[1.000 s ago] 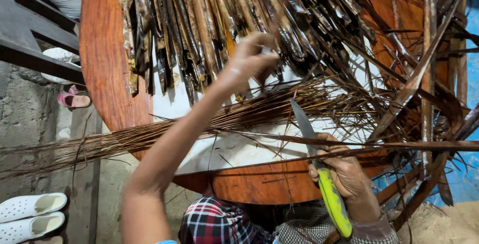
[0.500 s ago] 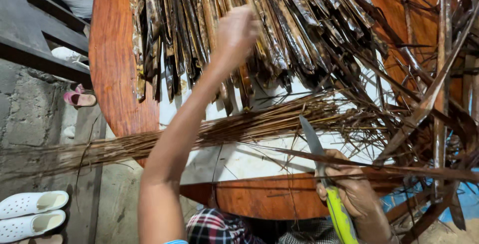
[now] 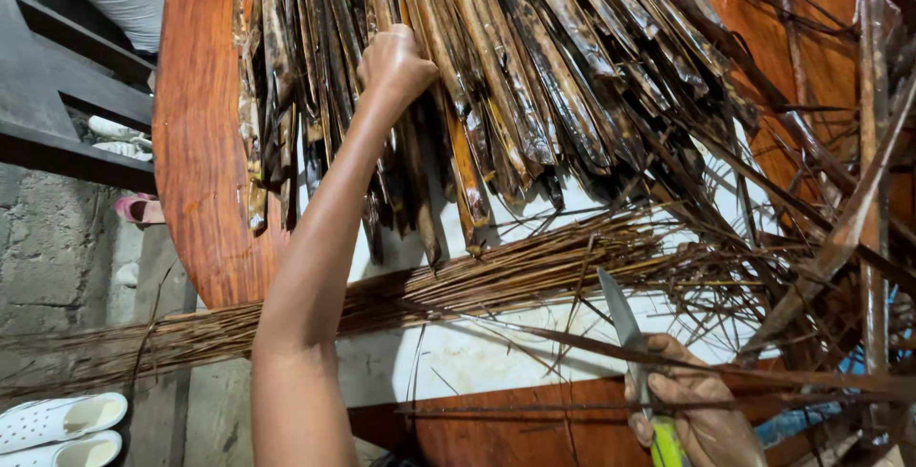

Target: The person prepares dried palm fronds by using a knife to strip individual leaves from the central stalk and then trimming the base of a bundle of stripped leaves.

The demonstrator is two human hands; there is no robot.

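Note:
My left hand (image 3: 393, 64) reaches far out over the red-brown wooden table (image 3: 196, 143) and closes on one of the dried dark palm leaf strips (image 3: 534, 76) piled there. My right hand (image 3: 692, 410) stays near the table's front edge, gripping a knife (image 3: 625, 329) with a yellow-green handle, blade pointing up and away. A long thin leaf strip (image 3: 763, 376) lies across the right hand. A bundle of thin brown leaf midribs (image 3: 477, 281) lies across the table between the two hands.
A white sheet (image 3: 458, 352) covers the table's middle under the midribs. Loose strips tangle at the right (image 3: 859, 219). White slippers (image 3: 57, 424) and a pink sandal (image 3: 138, 207) sit on the concrete floor at left, beside a dark wooden bench (image 3: 67, 124).
My left arm has stretched farther over the leaf pile and the hand has closed on a strip. The right hand with the knife has stayed near the table edge.

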